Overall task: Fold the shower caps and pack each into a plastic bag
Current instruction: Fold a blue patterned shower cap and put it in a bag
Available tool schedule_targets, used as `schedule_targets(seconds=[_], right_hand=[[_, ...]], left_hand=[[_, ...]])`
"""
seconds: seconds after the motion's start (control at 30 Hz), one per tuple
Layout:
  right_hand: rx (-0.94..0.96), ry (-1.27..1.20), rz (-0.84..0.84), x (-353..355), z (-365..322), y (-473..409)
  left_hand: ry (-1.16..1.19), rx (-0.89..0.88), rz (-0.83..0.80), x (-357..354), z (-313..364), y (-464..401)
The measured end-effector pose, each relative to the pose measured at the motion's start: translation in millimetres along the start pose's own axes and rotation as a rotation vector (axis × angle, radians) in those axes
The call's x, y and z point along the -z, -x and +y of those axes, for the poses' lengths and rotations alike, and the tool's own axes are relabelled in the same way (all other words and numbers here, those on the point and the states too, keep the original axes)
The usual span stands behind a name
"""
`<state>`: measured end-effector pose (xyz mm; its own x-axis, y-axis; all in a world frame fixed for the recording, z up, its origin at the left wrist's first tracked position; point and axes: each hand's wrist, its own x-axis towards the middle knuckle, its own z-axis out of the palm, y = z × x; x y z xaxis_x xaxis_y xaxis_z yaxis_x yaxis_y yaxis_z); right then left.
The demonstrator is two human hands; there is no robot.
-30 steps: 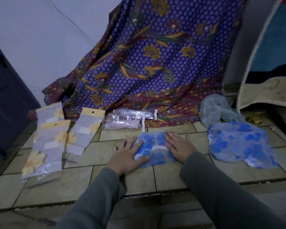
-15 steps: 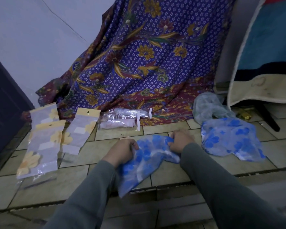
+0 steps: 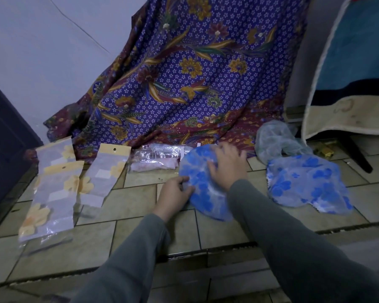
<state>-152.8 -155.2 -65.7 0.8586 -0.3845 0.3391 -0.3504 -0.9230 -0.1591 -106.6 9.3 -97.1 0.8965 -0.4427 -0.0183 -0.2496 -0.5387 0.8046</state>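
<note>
A blue-flowered shower cap point(image 3: 202, 189) lies spread on the tiled floor in front of me. My right hand point(image 3: 227, 166) presses flat on its upper part with fingers spread. My left hand point(image 3: 174, 194) pinches the cap's left edge with curled fingers. A second blue-flowered cap point(image 3: 304, 182) lies flat to the right, apart from both hands. A pale translucent cap point(image 3: 276, 141) is bunched behind it. Several plastic bags with yellow flower print point(image 3: 53, 189) lie at the left.
A clear packet with pink contents point(image 3: 155, 160) lies behind the cap near the purple batik cloth point(image 3: 195, 73) draped against the wall. A dark door point(image 3: 2, 136) stands at the left. A cloth-covered piece of furniture point(image 3: 348, 84) with a dark leg stands at the right.
The cap was pressed folded, then lifted and shaken open by both hands. Now it lies spread on the floor, my right hand flat on top and my left at its edge.
</note>
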Motion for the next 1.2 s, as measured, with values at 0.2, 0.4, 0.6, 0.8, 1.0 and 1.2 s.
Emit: schedule_targets(seconds=[0.2,0.4,0.6,0.8,1.0,1.2], right_hand=[[0.015,0.016,-0.391,-47.6,-2.3,60.8],[-0.028,-0.044,-0.466,-42.2,2.8,61.6],[0.342,-0.304,-0.029,-32.4,30.8,80.7],[0.389,-0.427,-0.168,-20.8,49.0,96.1],[0.406,-0.377,-0.068,-20.1,61.2,100.6],[0.332,-0.340,0.002,-25.1,48.7,89.3]], left_hand=[[-0.460,-0.378,0.078,-6.0,-15.3,4.0],[-0.442,-0.683,-0.149,-16.5,-10.9,10.9],[-0.308,-0.613,-0.096,-19.9,-21.1,10.5],[-0.225,-0.693,-0.198,-26.8,-20.0,18.5],[-0.105,-0.590,-0.215,-23.0,-25.7,18.3],[-0.090,-0.528,-0.196,-31.7,-17.1,6.1]])
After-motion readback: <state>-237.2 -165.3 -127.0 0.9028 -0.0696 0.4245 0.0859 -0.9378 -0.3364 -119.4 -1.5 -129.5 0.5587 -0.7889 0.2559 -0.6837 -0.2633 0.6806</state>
